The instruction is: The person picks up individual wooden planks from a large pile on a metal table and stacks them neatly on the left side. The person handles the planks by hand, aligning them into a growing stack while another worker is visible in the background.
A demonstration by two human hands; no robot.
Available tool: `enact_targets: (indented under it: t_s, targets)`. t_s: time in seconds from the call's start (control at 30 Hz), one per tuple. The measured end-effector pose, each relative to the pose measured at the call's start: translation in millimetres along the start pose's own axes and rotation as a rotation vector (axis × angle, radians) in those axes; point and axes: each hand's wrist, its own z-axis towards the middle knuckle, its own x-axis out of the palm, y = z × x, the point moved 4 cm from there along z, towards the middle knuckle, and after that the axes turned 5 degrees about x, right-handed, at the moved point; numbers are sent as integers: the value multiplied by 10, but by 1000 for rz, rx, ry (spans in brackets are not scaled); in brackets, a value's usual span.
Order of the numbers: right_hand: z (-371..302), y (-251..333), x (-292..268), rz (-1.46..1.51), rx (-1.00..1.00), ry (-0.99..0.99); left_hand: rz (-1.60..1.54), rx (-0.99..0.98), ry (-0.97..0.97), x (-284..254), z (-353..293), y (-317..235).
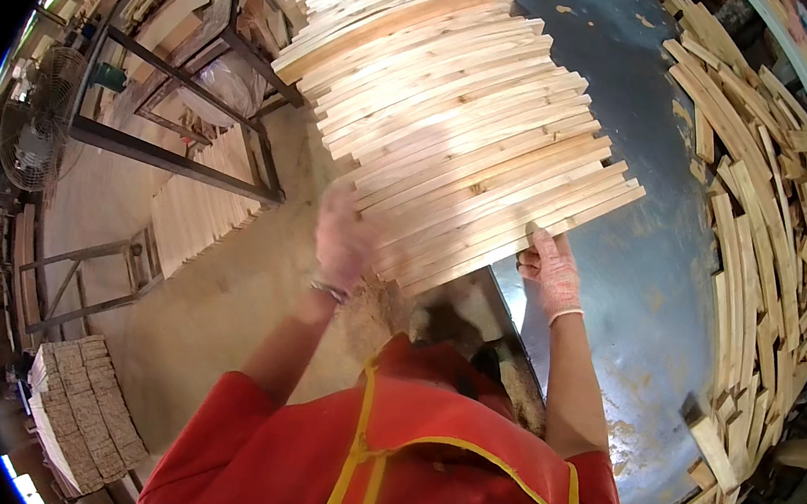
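A long row of pale wooden strips [466, 149] lies side by side, running from near my body to the far edge of the view, with uneven ends. At the near edge, my right hand [550, 273] pinches the closest wooden strip [494, 253] toward its right end, fingertips on it and the other fingers curled. My left hand [343, 240] is beside the left ends of the strips, smeared by motion, so its fingers cannot be made out.
A shiny metal tabletop [645, 252] extends under and right of the strips. Loose wood offcuts [759, 266] pile along its right side. Left are a dark metal frame [173, 163], a fan [35, 131], strips on the floor [203, 202] and a bundled wood stack [87, 410].
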Motion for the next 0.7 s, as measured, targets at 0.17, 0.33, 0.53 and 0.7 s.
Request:
enact_targets:
  t_s: [0.17,0.33,0.53,0.7]
  targets:
    - [-21,-120,-146,5,-155,-221,-404,-607,-107,-116,558,281]
    - [-67,97,-551,85,-281,-484,-328,-618,230,55,-495,217]
    - [-69,182,-1153,-58,-327,-482,551,-175,910,456,-470,-283]
    - [2,462,-1304,-395,-225,-541,744,-209,767,1658,399,-970]
